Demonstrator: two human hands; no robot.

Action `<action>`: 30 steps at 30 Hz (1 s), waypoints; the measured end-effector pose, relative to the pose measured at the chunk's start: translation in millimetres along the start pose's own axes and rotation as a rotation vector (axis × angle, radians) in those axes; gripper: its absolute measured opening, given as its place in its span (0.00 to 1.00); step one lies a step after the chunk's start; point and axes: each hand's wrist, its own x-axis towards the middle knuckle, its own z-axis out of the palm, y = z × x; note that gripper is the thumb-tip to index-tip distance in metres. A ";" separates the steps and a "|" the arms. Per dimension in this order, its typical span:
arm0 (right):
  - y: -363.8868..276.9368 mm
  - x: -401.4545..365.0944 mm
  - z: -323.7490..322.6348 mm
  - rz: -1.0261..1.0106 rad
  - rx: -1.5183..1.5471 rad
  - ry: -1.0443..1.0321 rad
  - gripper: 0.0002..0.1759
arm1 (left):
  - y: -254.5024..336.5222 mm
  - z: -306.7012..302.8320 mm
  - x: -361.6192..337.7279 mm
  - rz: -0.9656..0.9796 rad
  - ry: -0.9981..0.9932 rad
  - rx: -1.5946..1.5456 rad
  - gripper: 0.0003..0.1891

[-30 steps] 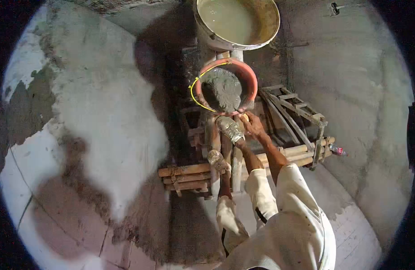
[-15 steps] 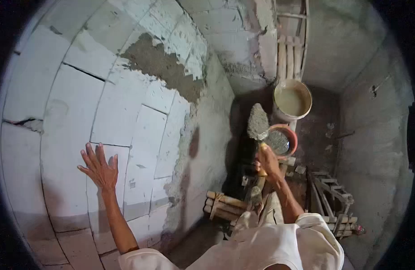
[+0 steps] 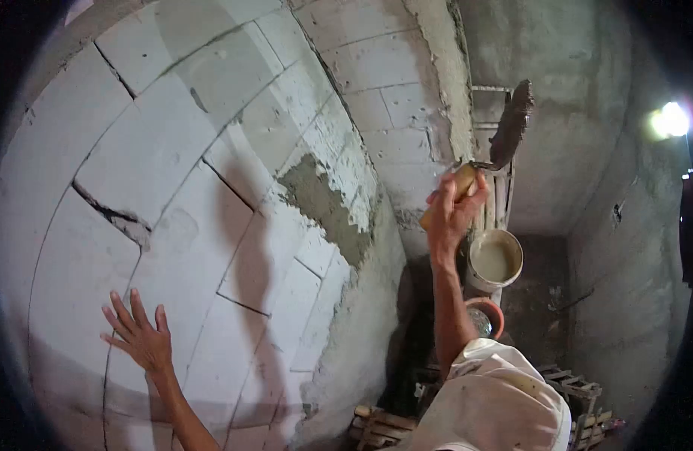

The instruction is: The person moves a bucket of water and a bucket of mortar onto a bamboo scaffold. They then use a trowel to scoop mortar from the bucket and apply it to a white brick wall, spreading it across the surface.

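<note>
My right hand [image 3: 457, 207] is closed round the wooden handle of a trowel [image 3: 511, 124], raised in front of the corner. Dark wet mortar seems to coat the blade, which is seen nearly edge-on. With fingers spread, my left hand [image 3: 141, 331] rests at the white block wall [image 3: 188, 263], at the lower left. A grey patch of wet mortar [image 3: 324, 207] covers part of the blocks, between my two hands and higher than the left one. To its right, rough plaster [image 3: 361, 316] borders the blocks.
A bucket of cloudy liquid [image 3: 496, 257] stands below my right forearm's side, with an orange tub [image 3: 487, 316] partly hidden nearer me. Wooden scaffold pieces [image 3: 384, 425] lie low down. A bright lamp [image 3: 671, 120] shines at right. Wide gaps [image 3: 110, 207] run between some blocks.
My right hand has lifted the loaded trowel up and away from the orange tub, tilting its blade. The view has shifted upward along the wall. My left hand stays spread at the blocks.
</note>
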 end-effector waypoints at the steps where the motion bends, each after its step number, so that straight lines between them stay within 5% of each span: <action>1: 41.2 0.9 17.0 -0.173 -0.156 0.067 0.18 | 1.0 -0.5 2.8 0.008 0.029 -0.024 0.36; 3: 89.4 -20.5 61.1 -0.281 -0.427 0.085 0.16 | 1.1 6.4 2.9 -0.007 0.016 -0.016 0.37; 5: 171.7 -76.3 128.8 -0.118 -0.479 -0.145 0.23 | -2.1 4.9 -3.1 -0.023 -0.058 -0.015 0.38; 7: 133.9 -140.3 213.8 0.299 -0.690 -0.488 0.32 | -1.4 2.8 -7.8 -0.016 -0.085 -0.008 0.39; 10: -0.4 -227.2 261.1 0.274 0.065 -0.575 0.27 | -2.9 8.7 -0.9 0.028 -0.069 0.015 0.41; 12: -79.1 -239.2 237.9 0.455 0.382 -0.734 0.28 | -1.8 7.1 -5.2 0.009 -0.099 0.015 0.36; 13: -99.5 -235.1 215.0 0.503 0.474 -0.828 0.28 | -8.4 18.2 -15.5 -0.012 -0.209 0.185 0.36; 14: -96.6 -237.4 193.6 0.529 0.449 -0.819 0.28 | -2.6 9.6 -9.2 -0.068 -0.521 0.431 0.38; 16: -76.0 -249.9 138.8 0.385 0.418 -0.815 0.27 | -17.8 33.0 -15.9 0.015 -0.068 0.124 0.37; 18: -19.3 -245.9 49.9 0.299 0.016 -0.876 0.29 | -9.2 26.4 -9.9 0.006 0.052 -0.001 0.36; 19: -5.3 -225.2 -11.1 0.481 -0.222 -1.059 0.27 | 9.5 -1.0 8.8 -0.049 -0.356 0.329 0.36; 20: 2.7 -212.6 -71.2 0.439 -0.588 -1.117 0.25 | 26.6 -31.4 23.0 -0.057 -0.756 0.671 0.35; 21: 12.6 -204.5 -135.0 0.496 -0.859 -1.137 0.24 | 3.9 -1.3 5.6 0.028 -0.295 0.178 0.35; 23: 31.7 -196.8 -267.9 0.768 -1.120 -1.085 0.24 | -0.7 32.1 -49.2 0.043 0.087 -0.218 0.35; 26: 67.0 -202.0 -462.8 0.854 -1.647 -1.058 0.29 | 72.4 30.0 -107.4 0.134 -0.087 -0.128 0.35; 30: 132.5 -163.2 -561.3 0.830 -1.999 -1.099 0.23 | 111.1 47.3 -150.8 0.322 -0.283 0.058 0.39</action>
